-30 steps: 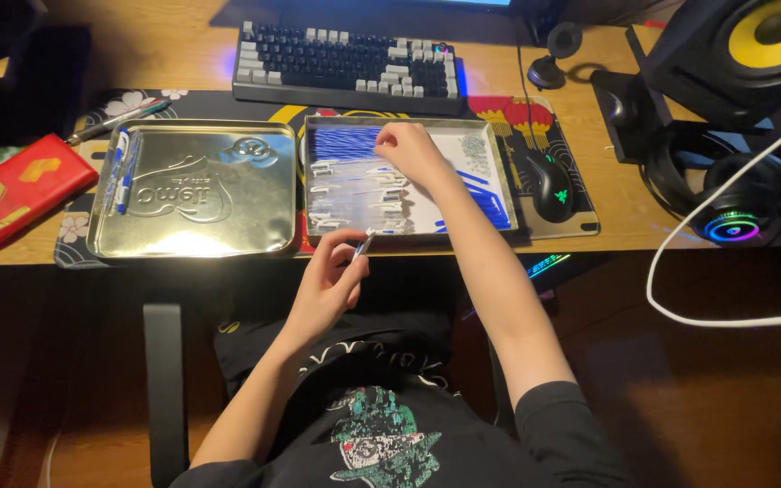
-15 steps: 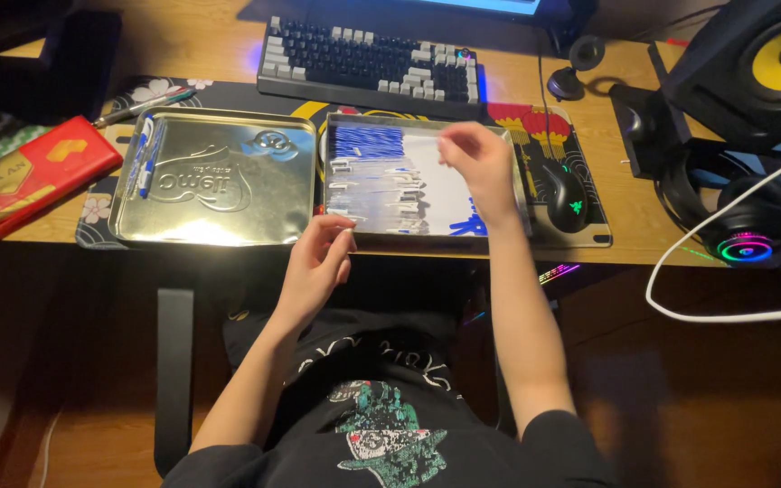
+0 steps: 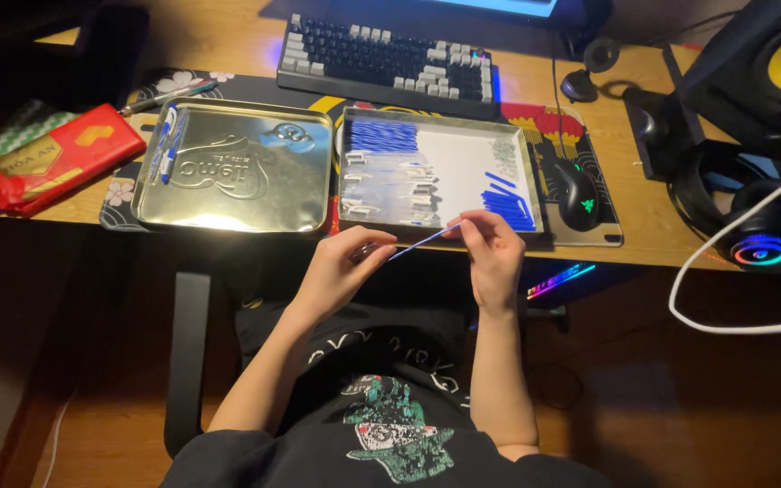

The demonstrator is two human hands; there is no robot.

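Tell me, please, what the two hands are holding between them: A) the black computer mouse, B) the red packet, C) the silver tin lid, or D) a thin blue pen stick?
D: the left hand and the right hand each pinch an end of a thin blue pen stick just in front of the open metal tray.

Desk w/ wooden top (image 3: pixel 228 45). Kbd (image 3: pixel 386 59), dark w/ pale keys, at back centre; monitor edge (image 3: pixel 499 7) above it. Black mouse (image 3: pixel 578 195) w/ green light on patterned mat (image 3: pixel 589 237), just right of the open tray. Tin lid (image 3: pixel 232 167), silver, embossed, lies flat left of tray; blue-white pens (image 3: pixel 166 145) rest on its left edge. Red packet (image 3: pixel 47 155) far left. Another pen (image 3: pixel 169 95) behind lid. Speaker (image 3: pixel 770 68) w/ yellow cone far right; headset (image 3: pixel 757 237) w/ glowing ring below it; white cable (image 3: pixel 725 271) loops across. Small black knob (image 3: pixel 587 72) near kbd.
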